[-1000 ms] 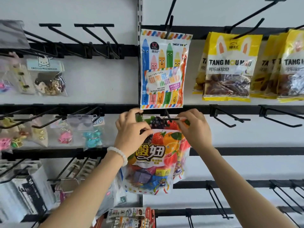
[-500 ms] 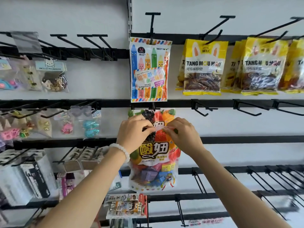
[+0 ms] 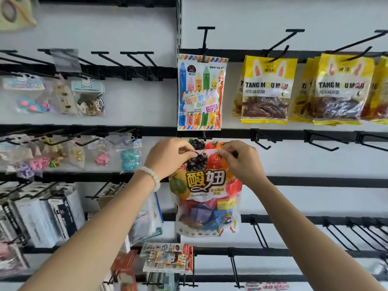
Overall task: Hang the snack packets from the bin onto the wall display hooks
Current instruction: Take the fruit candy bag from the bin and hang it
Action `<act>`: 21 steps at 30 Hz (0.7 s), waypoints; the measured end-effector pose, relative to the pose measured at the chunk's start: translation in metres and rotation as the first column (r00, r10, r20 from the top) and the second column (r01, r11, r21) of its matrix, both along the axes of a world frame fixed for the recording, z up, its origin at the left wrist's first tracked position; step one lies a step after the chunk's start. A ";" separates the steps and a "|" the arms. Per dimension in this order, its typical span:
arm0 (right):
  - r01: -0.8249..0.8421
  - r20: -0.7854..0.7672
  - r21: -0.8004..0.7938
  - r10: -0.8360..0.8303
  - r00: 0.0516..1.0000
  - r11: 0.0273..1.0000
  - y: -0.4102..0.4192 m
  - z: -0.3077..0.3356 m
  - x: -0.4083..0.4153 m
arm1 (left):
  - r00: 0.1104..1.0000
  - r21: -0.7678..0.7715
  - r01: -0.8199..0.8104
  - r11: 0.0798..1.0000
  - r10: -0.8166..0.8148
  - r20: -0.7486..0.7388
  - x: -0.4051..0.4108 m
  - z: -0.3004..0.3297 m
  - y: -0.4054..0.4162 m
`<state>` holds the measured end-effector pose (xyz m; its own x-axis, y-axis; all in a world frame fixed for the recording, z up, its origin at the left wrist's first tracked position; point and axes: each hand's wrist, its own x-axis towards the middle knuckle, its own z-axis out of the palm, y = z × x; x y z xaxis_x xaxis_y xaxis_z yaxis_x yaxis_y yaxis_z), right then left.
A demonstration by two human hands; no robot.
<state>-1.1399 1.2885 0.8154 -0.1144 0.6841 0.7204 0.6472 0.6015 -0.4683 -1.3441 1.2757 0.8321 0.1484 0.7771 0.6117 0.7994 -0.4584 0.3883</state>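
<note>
Hanging now: fruit packet [image 3: 206,185] is up at the wall, its top edge pinched from both sides, its body dangling below the hands.
Left hand [image 3: 168,157]: fingers curled, thumb and forefinger nipping the packet's top left part, white bead bracelet [image 3: 150,175] at the wrist.
Right hand [image 3: 241,160]: same story on the top right, fingertips closed on the header strip.
Hook [image 3: 204,135]: a short black peg pokes out just above the packet, right under the crayon packet [image 3: 201,93]; whether the packet's hole is already over it, I can't tell, the fingers cover that spot.
Above the packet: crayon packet hangs from its own long hook, done and settled.
Up and right of the packet: yellow packets [image 3: 266,89] are stacked on the top-row hooks, several deep.
Right of the packet: bare hooks [image 3: 262,141] run along the same rail, and more stand free on the rails below.
Left of the packet: small trinket bags [image 3: 88,97] and dark boxed goods fill that panel.
Below the packet: a striped carded item [image 3: 168,257] hangs lower down.
Bin: out of view, so what's left in it is unknown.
Progress: top row looks stocked, this one mid-hang by my read; plenty of free hooks suggest more to come.
</note>
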 end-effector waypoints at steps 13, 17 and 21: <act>0.112 -0.050 0.033 -0.111 0.993 0.993 0.033 0.002 -0.009 | 0.999 0.016 0.014 1.000 -0.014 0.037 -0.003 0.008 0.047; 0.145 -0.016 -0.023 -0.145 0.989 0.989 0.048 -0.004 -0.012 | 1.000 0.020 0.011 1.000 -0.012 0.009 -0.004 -0.002 0.060; 0.178 -0.044 -0.073 -0.181 0.982 0.981 0.063 -0.012 -0.014 | 1.000 0.107 -0.016 0.994 0.018 -0.018 -0.001 -0.012 0.072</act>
<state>-1.1534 1.3518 0.8031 0.0497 0.7381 0.6729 0.7164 0.4431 -0.5389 -1.3453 1.3482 0.8205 0.1487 0.7100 0.6883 0.8142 -0.4830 0.3223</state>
